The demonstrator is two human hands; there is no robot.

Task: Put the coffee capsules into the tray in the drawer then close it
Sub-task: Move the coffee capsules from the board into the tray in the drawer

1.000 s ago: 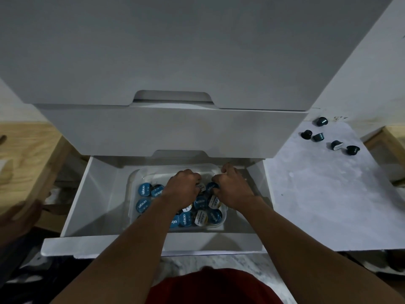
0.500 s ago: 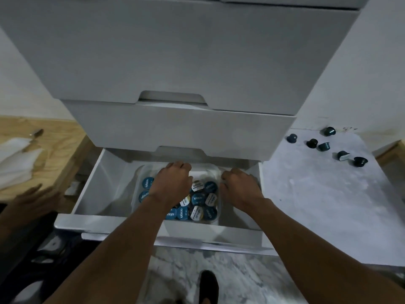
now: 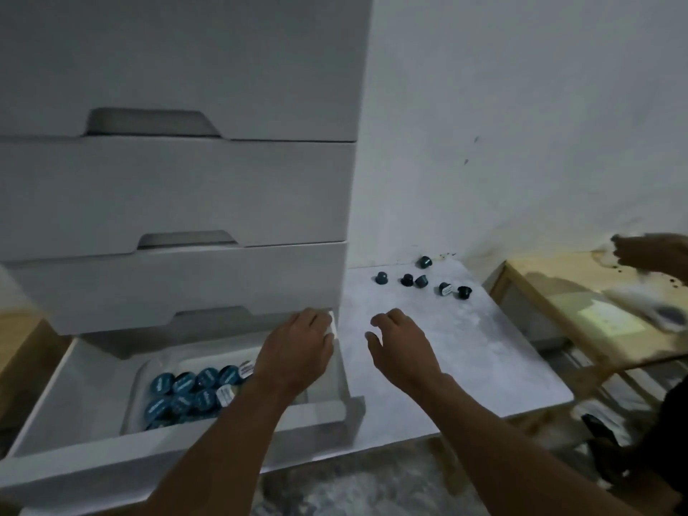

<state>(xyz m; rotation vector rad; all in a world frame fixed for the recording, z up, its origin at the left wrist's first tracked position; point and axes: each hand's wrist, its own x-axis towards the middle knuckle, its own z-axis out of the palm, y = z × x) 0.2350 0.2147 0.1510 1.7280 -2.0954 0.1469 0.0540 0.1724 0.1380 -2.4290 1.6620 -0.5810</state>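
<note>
Six capsules (image 3: 421, 281) lie on table (image 3: 465, 359); left hand (image 3: 298, 348) and right hand (image 3: 404, 348) hover apart, relaxed, empty; drawer (image 3: 93, 389) open.

A white cabinet (image 3: 186, 61) fills 11 o'clock, its upper fronts closed, with a bare wall (image 3: 521, 106) at 1. A pale mottled surface (image 3: 465, 351) lies right of centre. At 3 a wooden bench (image 3: 547, 303) stands just beside it, carrying a blurred white cloth (image 3: 633, 296). Another person's hand (image 3: 651, 251) is over its far end. Marbled floor (image 3: 372, 486) shows at 6.
</note>
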